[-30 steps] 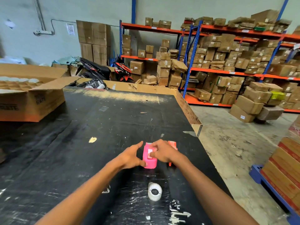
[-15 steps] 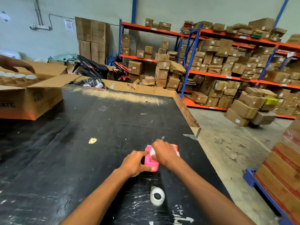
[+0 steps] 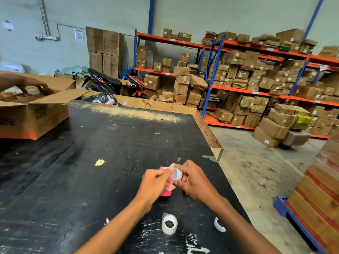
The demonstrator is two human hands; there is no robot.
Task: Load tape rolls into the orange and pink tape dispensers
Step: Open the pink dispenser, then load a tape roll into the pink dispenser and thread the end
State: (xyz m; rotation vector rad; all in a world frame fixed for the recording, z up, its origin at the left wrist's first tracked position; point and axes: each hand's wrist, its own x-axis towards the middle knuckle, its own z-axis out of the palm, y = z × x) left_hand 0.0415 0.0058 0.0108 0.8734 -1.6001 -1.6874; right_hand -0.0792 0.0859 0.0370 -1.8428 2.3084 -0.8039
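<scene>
Now both hands pinch: right hand [image 3: 195, 181] the small clear tape roll [image 3: 177, 173], left hand [image 3: 153, 182] its tape end above the pink plastic dispenser [image 3: 166, 191]; pulling crooked could tear it.

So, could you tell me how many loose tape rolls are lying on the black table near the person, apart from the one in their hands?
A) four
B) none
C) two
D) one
C: one white tape roll lies between the forearms and a second tape roll shows beside the right forearm, both on the black table.
</scene>
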